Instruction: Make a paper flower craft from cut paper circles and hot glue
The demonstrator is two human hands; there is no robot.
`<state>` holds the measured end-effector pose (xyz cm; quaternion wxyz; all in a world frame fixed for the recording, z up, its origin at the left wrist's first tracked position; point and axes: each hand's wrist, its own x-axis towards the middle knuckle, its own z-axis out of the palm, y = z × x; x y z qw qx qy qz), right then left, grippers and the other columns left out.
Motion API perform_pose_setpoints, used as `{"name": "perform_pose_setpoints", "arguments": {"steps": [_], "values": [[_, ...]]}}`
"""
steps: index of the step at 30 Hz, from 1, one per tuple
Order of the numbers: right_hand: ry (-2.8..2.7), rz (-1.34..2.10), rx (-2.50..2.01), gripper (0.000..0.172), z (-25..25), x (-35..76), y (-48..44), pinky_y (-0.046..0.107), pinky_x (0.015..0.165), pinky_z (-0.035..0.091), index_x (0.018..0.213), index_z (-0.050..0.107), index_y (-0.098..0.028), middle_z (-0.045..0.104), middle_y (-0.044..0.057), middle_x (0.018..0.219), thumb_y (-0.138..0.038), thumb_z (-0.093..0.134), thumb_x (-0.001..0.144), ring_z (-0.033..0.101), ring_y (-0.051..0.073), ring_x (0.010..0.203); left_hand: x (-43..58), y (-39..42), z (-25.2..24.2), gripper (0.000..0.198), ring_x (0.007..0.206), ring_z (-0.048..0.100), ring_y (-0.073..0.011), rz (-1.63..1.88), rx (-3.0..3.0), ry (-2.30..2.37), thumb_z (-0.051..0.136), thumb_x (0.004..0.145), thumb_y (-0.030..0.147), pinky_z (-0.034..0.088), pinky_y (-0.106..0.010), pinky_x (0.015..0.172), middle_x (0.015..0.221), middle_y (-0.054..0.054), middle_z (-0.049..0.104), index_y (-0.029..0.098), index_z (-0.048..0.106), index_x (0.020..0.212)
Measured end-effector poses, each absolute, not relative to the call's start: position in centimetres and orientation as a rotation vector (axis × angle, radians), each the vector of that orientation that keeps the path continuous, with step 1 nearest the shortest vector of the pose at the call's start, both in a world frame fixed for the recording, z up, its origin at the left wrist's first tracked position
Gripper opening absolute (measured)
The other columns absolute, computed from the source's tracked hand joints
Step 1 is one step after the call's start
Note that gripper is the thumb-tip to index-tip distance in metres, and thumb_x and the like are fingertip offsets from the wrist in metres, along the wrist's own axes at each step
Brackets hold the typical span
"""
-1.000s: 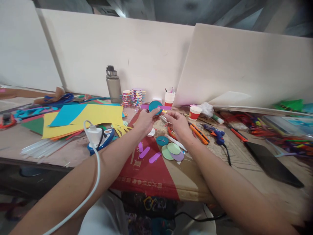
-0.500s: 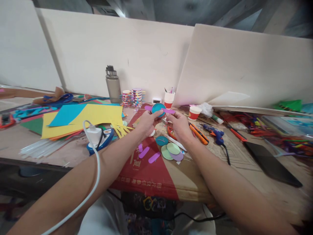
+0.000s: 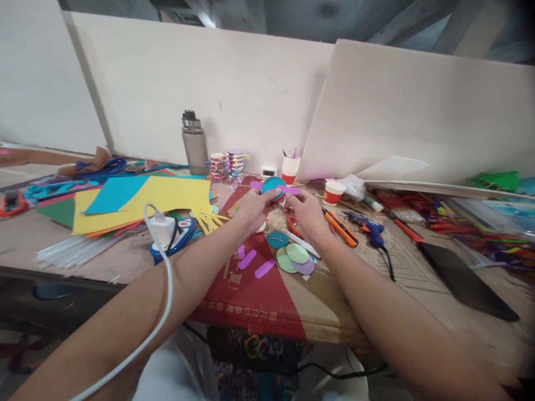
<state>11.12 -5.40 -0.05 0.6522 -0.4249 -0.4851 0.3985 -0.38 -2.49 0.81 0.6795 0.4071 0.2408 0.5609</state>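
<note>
Both my hands are raised over the table, holding one small piece between them. It is a teal paper disc (image 3: 271, 184) with a purple paper strip (image 3: 288, 190) lying across it. My left hand (image 3: 252, 210) pinches the disc and the strip's left end. My right hand (image 3: 304, 211) pinches the strip's right end. Below my hands lie another teal disc (image 3: 277, 240), green and purple discs (image 3: 297, 254) and loose purple strips (image 3: 247, 259) on red-and-brown cardboard (image 3: 267, 301).
Yellow and blue paper sheets (image 3: 167, 196) lie at the left, with a white charger and cable (image 3: 161, 229) on a blue tool. A grey bottle (image 3: 194, 143), stacked paper rolls (image 3: 228, 165), paper cups (image 3: 333, 192), orange cutters (image 3: 340, 227), a blue glue gun (image 3: 368, 227) and a black tablet (image 3: 462, 279) surround me.
My right hand has come up and taken the purple strip's right end; the disc with the strip has shifted slightly right and lower between both hands.
</note>
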Motion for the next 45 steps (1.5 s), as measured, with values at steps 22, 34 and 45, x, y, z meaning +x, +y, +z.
{"name": "perform_pose_setpoints", "arguments": {"steps": [22, 34, 45], "values": [[-1.460, 0.404, -1.376, 0.021, -0.4, 14.1, -5.0, 0.034, 0.082, 0.044, 0.085, 0.063, -0.020, 0.066, 0.004, 0.089, -0.019, 0.044, 0.075, 0.058, 0.018, 0.084, -1.2, -1.6, 0.5, 0.041, 0.059, 0.060, -0.0092, 1.316, 0.992, 0.602, 0.085, 0.053, 0.020, 0.034, -0.021, 0.052, 0.068, 0.004, 0.061, 0.017, 0.052, 0.078], [-1.526, 0.509, -1.308, 0.026, -0.6, 13.3, -5.1, 0.027, 0.057, 0.033, 0.067, 0.060, -0.020, 0.051, -0.003, 0.056, -0.042, 0.057, 0.080, 0.045, 0.014, 0.058, -1.0, -1.6, 0.2, 0.034, 0.056, 0.057, -0.0093, 1.209, 1.093, 0.567, 0.076, 0.057, 0.019, 0.036, -0.023, 0.051, 0.070, 0.001, 0.063, 0.017, 0.051, 0.081], [-1.545, 0.563, -1.302, 0.028, -0.7, 13.2, -5.2, 0.026, 0.054, 0.029, 0.062, 0.057, -0.021, 0.048, -0.004, 0.054, -0.042, 0.058, 0.080, 0.040, 0.012, 0.054, -1.0, -1.8, 0.5, 0.038, 0.057, 0.056, -0.0093, 1.212, 1.084, 0.591, 0.083, 0.054, 0.019, 0.042, -0.024, 0.057, 0.069, 0.001, 0.064, 0.016, 0.055, 0.079]]}}
